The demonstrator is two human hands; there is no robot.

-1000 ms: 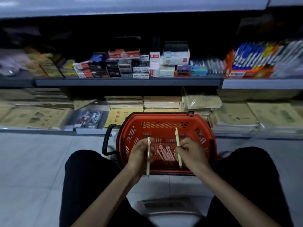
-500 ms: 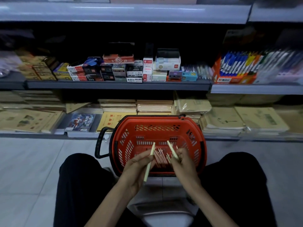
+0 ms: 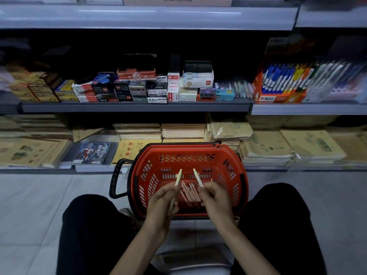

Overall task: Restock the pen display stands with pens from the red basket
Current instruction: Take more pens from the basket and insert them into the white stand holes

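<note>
Shop shelving fills the background, seen from the head of a person sitting low on a pale tiled floor (image 3: 29,205) with black-trousered knees spread to either side. Between the knees, against the foot of the shelving, stands a red basket (image 3: 186,151) with a black handle (image 3: 115,179) sticking out to its left. A loose bunch of pink pens (image 3: 189,192) lies on the basket's bottom.

Both hands are over the near part of the basket. The left hand (image 3: 160,201) grasps a pale pen (image 3: 178,177) between thumb and fingers, its upper end slanting up and to the right. The right hand (image 3: 216,199) pinches a second pale pen (image 3: 198,177), its upper end slanting up and to the left. The two pens' tips are near each other but apart.

On the middle shelf sit stacked small boxes (image 3: 139,88), and to the right an orange pen display stand (image 3: 278,98) holds rows of blue, yellow and white pens, blurred at the far edge. The bottom shelf carries piles of yellowish exercise books (image 3: 268,147)
</note>
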